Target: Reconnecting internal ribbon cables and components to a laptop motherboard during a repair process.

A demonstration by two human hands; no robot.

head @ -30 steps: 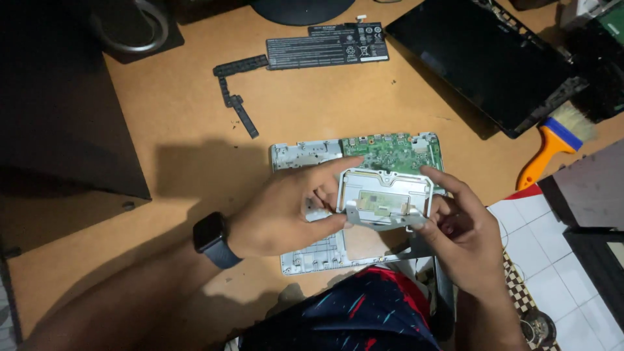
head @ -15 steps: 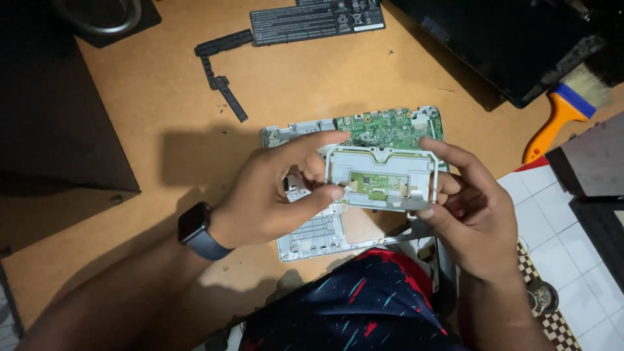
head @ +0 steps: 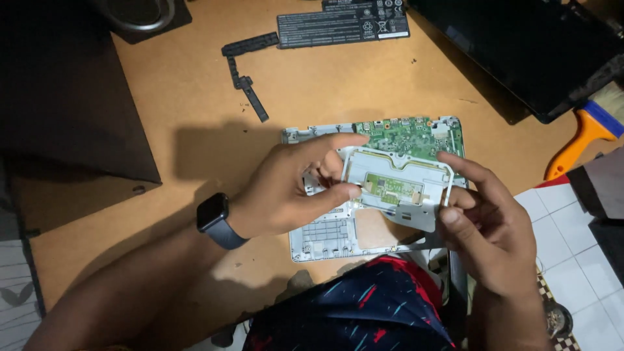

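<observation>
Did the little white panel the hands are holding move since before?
Yes. The white panel has shifted left and down against the green circuit board behind it: earlier it covered the board's lower right, now more of the board shows above it.

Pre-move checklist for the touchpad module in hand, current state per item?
1. Two-hand hold: left hand and right hand each pinch one end of the touchpad module. Ok.
2. Module clear of the laptop base: looks lifted above it. Ok.
3. Small green board on the module: faces the camera, fingers off it. Ok.
4. Ribbon cable between module and motherboard: none visible, but the underside is hidden. Cannot tell.
5. Loose parts: battery and black hinge strip lie well away from the hands. Ok.
6. Brush lies right of the base, apart from it. Ok.
</observation>
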